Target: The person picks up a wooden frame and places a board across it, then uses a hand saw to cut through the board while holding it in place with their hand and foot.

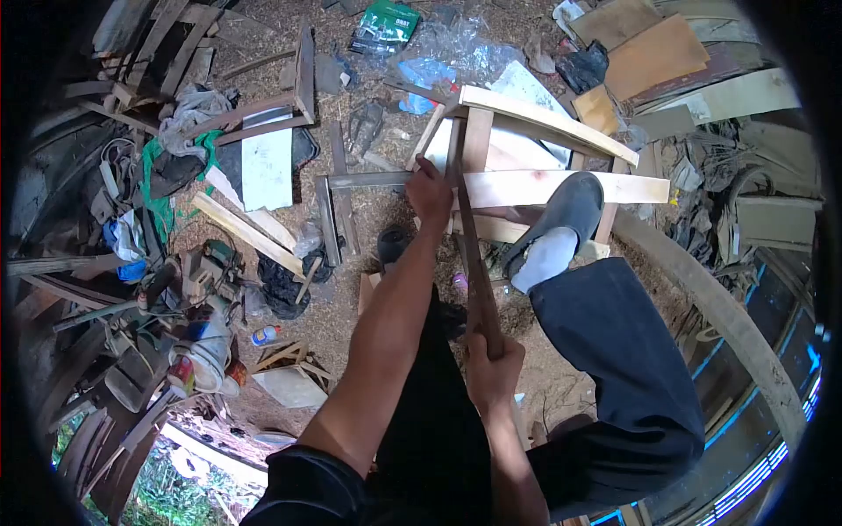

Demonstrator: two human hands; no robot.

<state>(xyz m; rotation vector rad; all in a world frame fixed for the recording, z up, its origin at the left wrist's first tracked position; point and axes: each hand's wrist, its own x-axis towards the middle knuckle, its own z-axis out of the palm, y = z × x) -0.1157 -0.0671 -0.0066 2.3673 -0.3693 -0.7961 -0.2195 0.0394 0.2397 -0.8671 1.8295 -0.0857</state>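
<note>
A long dark wooden strip [474, 263] runs away from me, up to a pale wooden frame [544, 187]. My right hand [493, 373] is wrapped around the strip's near end. Farther along, my left hand [430, 191] is closed at the strip's left edge, beside the frame's left end; its inner fingers are partly hidden. The frame lies on its side on the ground, built of light slats with some darker pieces. My right foot, in a dark clog [561, 219], presses on the frame's long front slat. Left of my left hand, a dark bar [368, 179] extends outward.
Wood shavings cover the ground. Loose boards [250, 235], a white panel [267, 162] and a green packet [386, 26] lie ahead and left. A white bucket [206, 364] and a small blue bottle [265, 335] are at left. A long curved plank [719, 307] borders the right.
</note>
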